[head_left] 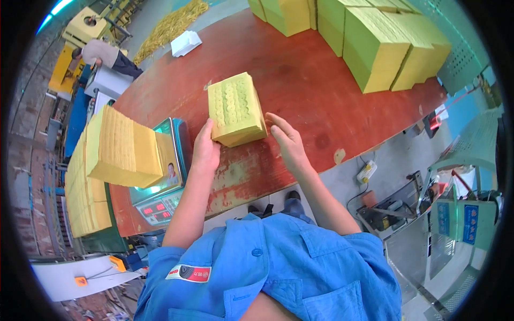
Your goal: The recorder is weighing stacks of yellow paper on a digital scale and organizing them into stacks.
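Observation:
A thick stack of yellow paper sheets (233,107), with rows of punched curved marks on its top, is in front of me over the red table. My left hand (205,147) holds its near left corner, the thumb along the side and the other fingers partly hidden. Just off the right side of the stack is my right hand (287,138), its fingers apart and nothing in them. To my left, a tall block of yellow paper (126,150) rests on a digital scale (160,206) with lit red figures.
Large yellow paper stacks (375,48) stand on the far right of the red table (300,69). A small white stack (186,44) lies near its far edge. More yellow stacks (85,187) are at the left. Another person (104,56) bends over machinery. A power strip (367,172) lies on the floor.

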The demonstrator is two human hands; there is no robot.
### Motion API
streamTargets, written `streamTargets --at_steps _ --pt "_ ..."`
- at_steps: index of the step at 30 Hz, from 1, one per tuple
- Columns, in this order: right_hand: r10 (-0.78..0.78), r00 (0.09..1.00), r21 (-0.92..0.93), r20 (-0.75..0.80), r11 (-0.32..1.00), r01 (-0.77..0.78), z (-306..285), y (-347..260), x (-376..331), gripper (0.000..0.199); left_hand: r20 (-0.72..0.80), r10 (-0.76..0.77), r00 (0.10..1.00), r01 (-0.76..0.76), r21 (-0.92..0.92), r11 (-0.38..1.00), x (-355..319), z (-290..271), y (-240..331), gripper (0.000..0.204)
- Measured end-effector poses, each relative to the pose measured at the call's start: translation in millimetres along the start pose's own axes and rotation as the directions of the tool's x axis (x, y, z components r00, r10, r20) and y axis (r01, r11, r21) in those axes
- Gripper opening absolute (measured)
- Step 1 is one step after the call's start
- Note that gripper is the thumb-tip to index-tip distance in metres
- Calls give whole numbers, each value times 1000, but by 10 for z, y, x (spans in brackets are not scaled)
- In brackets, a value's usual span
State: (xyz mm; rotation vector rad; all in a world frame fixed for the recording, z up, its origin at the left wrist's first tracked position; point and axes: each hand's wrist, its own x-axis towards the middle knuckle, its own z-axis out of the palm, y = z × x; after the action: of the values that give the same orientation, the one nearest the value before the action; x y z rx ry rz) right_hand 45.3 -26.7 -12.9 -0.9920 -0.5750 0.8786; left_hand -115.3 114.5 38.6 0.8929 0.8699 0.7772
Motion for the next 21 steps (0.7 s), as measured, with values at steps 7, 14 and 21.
streamTargets --at_steps 7,14,21 --pt "-186 983 -298 5 938 179 38 106 -117 39 -31 58 998 -55 89 994 -113 51 51 38" --pt "-264 964 -402 28 880 253 56 134 -129 40 -39 84 996 -74 224 972 -54 44 13 35" --pt "-312 947 -293 -78 915 278 -69 84 606 52 32 -82 996 74 213 974 412 93 383 57"
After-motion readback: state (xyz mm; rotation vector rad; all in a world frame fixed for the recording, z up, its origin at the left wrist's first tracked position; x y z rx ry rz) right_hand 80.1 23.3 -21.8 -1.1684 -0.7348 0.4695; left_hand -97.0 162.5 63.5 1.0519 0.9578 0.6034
